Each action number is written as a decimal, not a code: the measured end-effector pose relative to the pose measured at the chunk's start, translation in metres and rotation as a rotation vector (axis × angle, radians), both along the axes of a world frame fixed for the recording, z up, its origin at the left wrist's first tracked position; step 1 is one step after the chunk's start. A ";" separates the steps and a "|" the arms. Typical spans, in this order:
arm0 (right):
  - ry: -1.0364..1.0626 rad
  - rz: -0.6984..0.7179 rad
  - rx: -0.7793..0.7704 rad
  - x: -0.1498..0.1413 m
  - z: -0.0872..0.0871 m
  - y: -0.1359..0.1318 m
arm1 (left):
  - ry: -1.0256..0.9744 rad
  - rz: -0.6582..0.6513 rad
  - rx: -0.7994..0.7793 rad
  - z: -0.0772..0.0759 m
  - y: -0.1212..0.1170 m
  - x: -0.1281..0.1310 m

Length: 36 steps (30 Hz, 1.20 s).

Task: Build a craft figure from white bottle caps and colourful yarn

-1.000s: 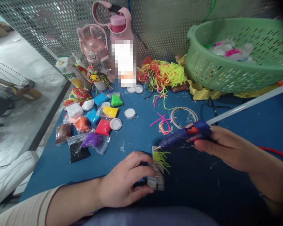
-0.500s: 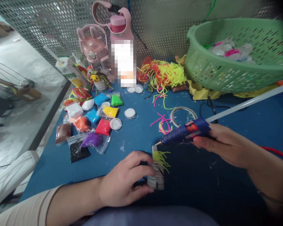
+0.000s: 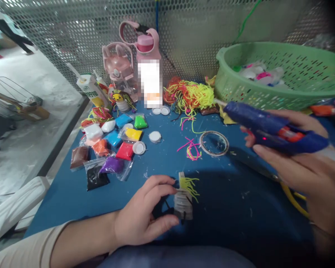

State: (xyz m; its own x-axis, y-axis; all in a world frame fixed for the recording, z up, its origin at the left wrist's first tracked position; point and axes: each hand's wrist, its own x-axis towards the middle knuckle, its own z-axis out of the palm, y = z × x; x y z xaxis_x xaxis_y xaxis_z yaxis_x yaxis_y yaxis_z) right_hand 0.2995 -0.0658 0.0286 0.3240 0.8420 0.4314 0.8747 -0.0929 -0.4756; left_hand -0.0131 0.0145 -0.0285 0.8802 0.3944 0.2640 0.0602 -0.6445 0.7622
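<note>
A blue counter point(image 3: 159, 160) meets a perforated metal screen point(image 3: 78, 26) at its far edge, with a green basket point(image 3: 257, 91) toward the right and small bags of coloured material point(image 3: 125, 150) nearer its left edge. By the middle of the near edge is a ribbed pale piece point(image 3: 183, 204) with a yellow-green fringe point(image 3: 189, 186). The right hand point(image 3: 304, 163), wrapped round a glue gun point(image 3: 264, 124), has swung away from the fringed end, so gluing there seems paused. The left hand point(image 3: 142, 208) has loosened, fingers and thumb spread beside the piece; whether they touch it, I cannot tell.
</note>
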 end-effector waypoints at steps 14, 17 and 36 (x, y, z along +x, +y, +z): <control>-0.318 0.204 -0.439 0.040 -0.066 0.006 | 0.318 0.238 0.268 0.028 0.042 0.022; -0.375 0.192 -0.521 0.039 -0.052 0.006 | 0.344 0.273 0.294 0.025 0.045 0.026; -0.194 0.376 -0.412 -0.049 -0.039 0.080 | 0.495 0.368 0.570 -0.005 0.064 0.086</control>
State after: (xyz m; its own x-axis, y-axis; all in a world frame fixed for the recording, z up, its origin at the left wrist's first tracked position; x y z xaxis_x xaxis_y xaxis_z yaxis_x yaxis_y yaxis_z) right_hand 0.2505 0.0141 -0.0108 -0.0814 0.9945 0.0663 0.9509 0.0974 -0.2939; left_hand 0.0730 0.0782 -0.0335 0.7879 0.6026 0.1265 0.5841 -0.7965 0.1562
